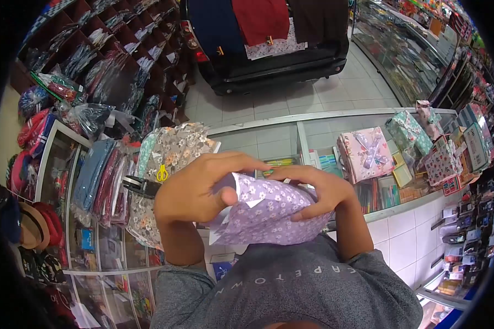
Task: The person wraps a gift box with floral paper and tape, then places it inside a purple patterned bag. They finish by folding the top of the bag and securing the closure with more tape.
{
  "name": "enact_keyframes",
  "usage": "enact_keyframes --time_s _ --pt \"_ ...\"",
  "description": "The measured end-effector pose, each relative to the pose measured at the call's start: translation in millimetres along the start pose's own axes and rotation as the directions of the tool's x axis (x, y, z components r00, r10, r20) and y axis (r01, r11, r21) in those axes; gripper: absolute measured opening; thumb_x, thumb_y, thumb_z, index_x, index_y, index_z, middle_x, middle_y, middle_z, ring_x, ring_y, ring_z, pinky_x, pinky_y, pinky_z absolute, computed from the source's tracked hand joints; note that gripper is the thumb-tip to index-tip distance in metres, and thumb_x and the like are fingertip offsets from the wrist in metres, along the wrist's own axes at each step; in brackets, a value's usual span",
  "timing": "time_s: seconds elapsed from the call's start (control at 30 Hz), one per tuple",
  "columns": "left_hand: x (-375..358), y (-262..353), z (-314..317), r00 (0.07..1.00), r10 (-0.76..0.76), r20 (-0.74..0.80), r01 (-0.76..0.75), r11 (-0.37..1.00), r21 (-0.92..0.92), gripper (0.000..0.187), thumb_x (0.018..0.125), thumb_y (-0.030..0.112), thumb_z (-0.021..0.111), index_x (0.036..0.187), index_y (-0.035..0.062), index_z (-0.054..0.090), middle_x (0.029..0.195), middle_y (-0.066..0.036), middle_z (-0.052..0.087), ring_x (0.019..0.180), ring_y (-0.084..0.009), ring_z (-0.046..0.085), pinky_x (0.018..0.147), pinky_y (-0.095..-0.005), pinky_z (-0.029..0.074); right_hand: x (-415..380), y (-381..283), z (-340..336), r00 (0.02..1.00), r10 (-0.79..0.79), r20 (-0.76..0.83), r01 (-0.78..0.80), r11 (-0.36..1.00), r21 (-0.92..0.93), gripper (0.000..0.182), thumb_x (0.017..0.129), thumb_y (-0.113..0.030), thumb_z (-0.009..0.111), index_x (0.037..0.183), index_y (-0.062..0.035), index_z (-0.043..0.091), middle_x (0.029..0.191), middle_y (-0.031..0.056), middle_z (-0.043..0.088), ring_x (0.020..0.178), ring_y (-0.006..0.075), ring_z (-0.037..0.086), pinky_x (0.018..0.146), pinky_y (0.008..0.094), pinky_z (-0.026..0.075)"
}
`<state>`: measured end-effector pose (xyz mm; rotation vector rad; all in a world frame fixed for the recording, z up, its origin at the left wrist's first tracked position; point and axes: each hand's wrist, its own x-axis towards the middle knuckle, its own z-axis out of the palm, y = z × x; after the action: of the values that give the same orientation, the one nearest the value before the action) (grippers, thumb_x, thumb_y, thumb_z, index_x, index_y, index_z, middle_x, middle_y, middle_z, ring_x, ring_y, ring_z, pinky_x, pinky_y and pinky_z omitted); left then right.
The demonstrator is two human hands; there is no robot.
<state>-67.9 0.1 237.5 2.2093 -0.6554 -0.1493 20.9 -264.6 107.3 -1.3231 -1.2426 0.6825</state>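
Purple floral wrapping paper, with white edges showing at its left, is held against my chest between both hands. My left hand grips its left side, the thumb pressed near a folded white corner. Over the top right of the paper, my right hand has its fingers curled, the thumb lying on the front. Whatever the paper encloses is hidden. Yellow scissors and a black tape dispenser lie left of my left hand, on grey floral paper.
A glass counter spans the front. Pink and green wrapped gifts stand on its right side. Plastic-packed clothes lie at the left. Beyond the counter is a black car with cloths draped over its rear.
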Motion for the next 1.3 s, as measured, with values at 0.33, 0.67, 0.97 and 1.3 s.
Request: enact_keyframes --time_s 0.33,0.67,0.97,1.3 --pt "20.9 5.3 -22.2 0.954 0.193 0.229 -0.221 0.97 0.1 0.061 0.076 0.035 0.081 0.12 -0.0066 0.069 0.117 -0.025 0.073 0.107 -0.0383 0.073 0.095 -0.0438 0.056 -0.3 7.6 -0.5 0.981 -0.104 -0.164 0.095 0.994 -0.061 0.088 0.072 -0.028 0.091 0.145 -0.0022 0.048 0.142 0.0217 0.056 0.132 0.0332 0.058 0.112 0.0419 0.045" --pt "28.6 -13.1 -31.6 0.957 0.189 0.219 -0.201 0.979 0.036 0.058 0.069 0.037 0.084 0.111 -0.0031 0.074 0.115 -0.026 0.073 0.111 -0.0413 0.073 0.096 -0.0447 0.057 1.3 9.9 -4.5 0.946 -0.226 -0.234 0.173 0.958 -0.229 0.061 0.073 -0.028 0.092 0.125 -0.0056 0.068 0.142 0.0222 0.059 0.13 0.0382 0.059 0.109 0.0449 0.046" --pt "11.4 3.0 -41.8 0.943 0.131 0.307 -0.172 0.979 0.109 0.066 0.065 0.037 0.096 0.112 -0.0041 0.072 0.122 -0.025 0.069 0.12 -0.0433 0.067 0.1 -0.0482 0.055 3.7 -1.1 7.6 0.946 -0.2 -0.255 0.157 0.971 -0.18 0.063 0.06 -0.017 0.09 0.12 -0.0053 0.076 0.139 0.0248 0.062 0.131 0.0442 0.059 0.111 0.0493 0.046" --pt "8.3 9.9 -29.6 0.97 0.073 0.23 -0.122 0.971 0.205 0.061 0.068 0.026 0.094 0.114 -0.0028 0.067 0.123 -0.025 0.068 0.118 -0.0427 0.067 0.1 -0.0468 0.054 0.2 -2.9 23.5 0.917 -0.162 -0.364 0.095 0.976 -0.197 0.065 0.059 -0.01 0.09 0.122 -0.007 0.072 0.141 0.0224 0.062 0.133 0.0419 0.057 0.112 0.0485 0.044"
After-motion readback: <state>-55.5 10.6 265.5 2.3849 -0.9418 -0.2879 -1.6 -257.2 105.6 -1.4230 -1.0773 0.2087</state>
